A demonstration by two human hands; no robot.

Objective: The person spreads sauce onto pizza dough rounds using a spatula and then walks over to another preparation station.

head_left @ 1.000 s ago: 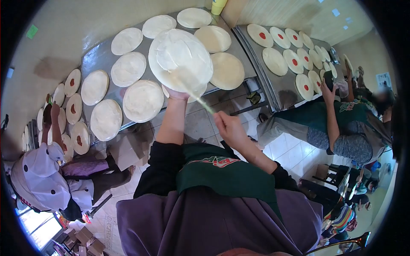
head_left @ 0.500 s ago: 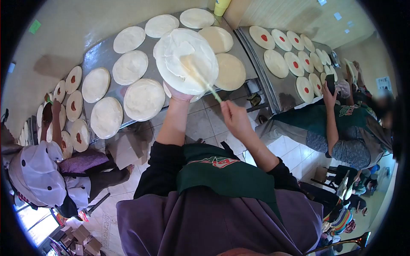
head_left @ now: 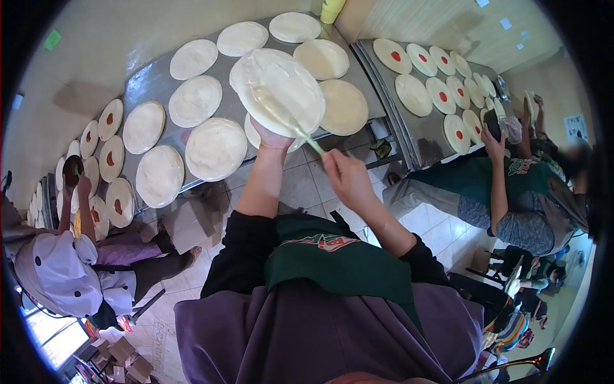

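My left hand supports from below a round flat base coated with a smooth white spread, raised above the metal table and tilted towards me. Most of its fingers are hidden underneath. Closed around a pale green handle, my right hand holds a spatula. Its blade lies on the near part of the spread and is blurred. Behind and to the right are two plain tan bases, one uncoated and another partly whitened. White-coated bases lie to the left.
The metal table runs along the wall, with a yellow container at its back. On a second table, several bases carry red spots. One person at left holds a dark bowl; another at right holds a black object.
The spatula has swept slightly left and down across the base, with my right hand shifting left. The white spread looks smoother. At left, the person's dark bowl has tilted to show its inside.
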